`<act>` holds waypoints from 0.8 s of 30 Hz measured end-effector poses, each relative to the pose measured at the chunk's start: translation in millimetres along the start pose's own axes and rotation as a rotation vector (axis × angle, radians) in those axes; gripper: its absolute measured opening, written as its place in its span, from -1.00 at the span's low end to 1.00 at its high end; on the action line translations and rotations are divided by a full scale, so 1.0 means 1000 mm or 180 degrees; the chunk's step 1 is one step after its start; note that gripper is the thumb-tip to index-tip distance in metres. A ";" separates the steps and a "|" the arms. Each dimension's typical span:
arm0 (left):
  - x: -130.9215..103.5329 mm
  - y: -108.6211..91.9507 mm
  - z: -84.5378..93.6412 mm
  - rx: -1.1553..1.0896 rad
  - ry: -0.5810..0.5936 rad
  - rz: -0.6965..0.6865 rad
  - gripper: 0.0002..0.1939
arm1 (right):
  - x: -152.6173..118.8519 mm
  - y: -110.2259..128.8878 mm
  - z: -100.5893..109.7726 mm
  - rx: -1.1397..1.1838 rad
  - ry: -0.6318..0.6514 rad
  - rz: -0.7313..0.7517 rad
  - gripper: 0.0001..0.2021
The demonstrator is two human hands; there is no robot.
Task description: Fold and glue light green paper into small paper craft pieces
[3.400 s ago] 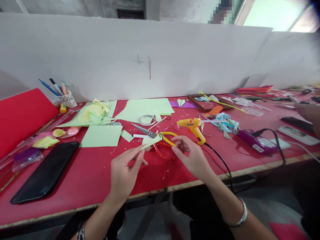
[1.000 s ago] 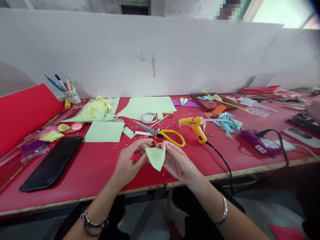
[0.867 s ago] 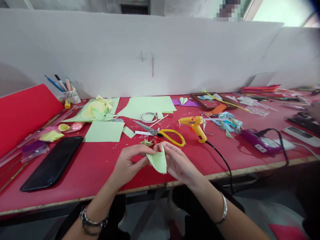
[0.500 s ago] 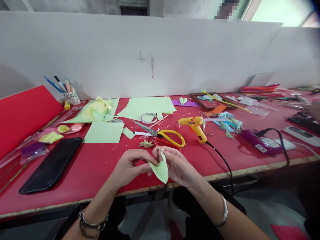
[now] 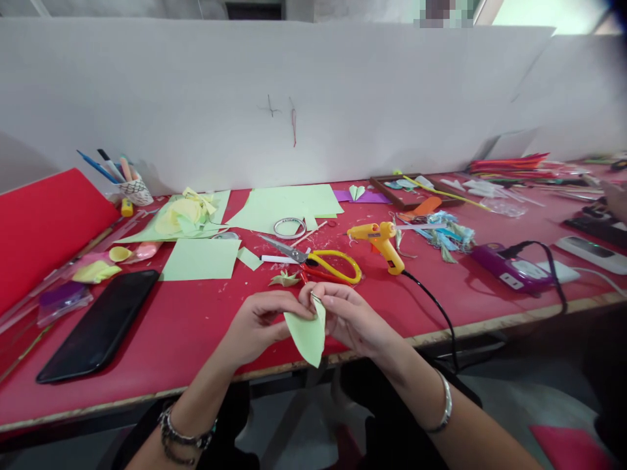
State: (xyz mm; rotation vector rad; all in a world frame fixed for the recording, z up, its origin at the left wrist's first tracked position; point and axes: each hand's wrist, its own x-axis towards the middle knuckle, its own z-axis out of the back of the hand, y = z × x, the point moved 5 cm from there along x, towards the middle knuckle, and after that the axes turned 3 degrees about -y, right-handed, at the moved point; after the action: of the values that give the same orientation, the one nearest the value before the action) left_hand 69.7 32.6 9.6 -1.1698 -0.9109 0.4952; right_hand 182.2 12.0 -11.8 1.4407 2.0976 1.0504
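Observation:
A pale green piece of paper (image 5: 307,336), pointed at its lower end, hangs between both hands near the table's front edge. My left hand (image 5: 264,320) pinches its upper left side with thumb and fingers. On the other side, my right hand (image 5: 350,316) grips the folded top, where a thin dark line shows. Just behind the hands lie a small folded green paper shape (image 5: 285,279) and scissors (image 5: 336,264) with yellow and red handles, blades pointing left. A yellow glue gun (image 5: 379,241) stands to their right, its black cord running over the front edge.
A black phone (image 5: 100,326) lies at the left, near green paper sheets (image 5: 200,259) and a pen cup (image 5: 136,191). Tape (image 5: 289,227) sits behind the scissors. Blue tassels (image 5: 450,238) and a purple power strip (image 5: 512,269) are at the right. A person's hand (image 5: 614,199) shows far right.
The green paper has turned so its broad face shows more, and its tip has swung slightly left and down. Both hands still hold it. The view has shifted slightly.

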 end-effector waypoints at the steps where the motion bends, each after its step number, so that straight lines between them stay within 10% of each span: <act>1: 0.000 0.000 0.000 -0.0014 0.0003 -0.0005 -0.90 | 0.000 0.000 0.000 -0.0006 0.0000 0.0009 -0.85; 24: 0.002 -0.008 0.007 0.0921 -0.0077 -0.0143 -0.83 | -0.007 0.013 0.001 -0.1793 0.0121 0.0074 -0.84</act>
State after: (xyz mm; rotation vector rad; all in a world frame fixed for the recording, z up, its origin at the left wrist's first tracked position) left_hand 64.2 35.4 18.1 -0.8808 -0.8525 0.5848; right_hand 193.8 8.8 -3.4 1.1649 1.6156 1.5301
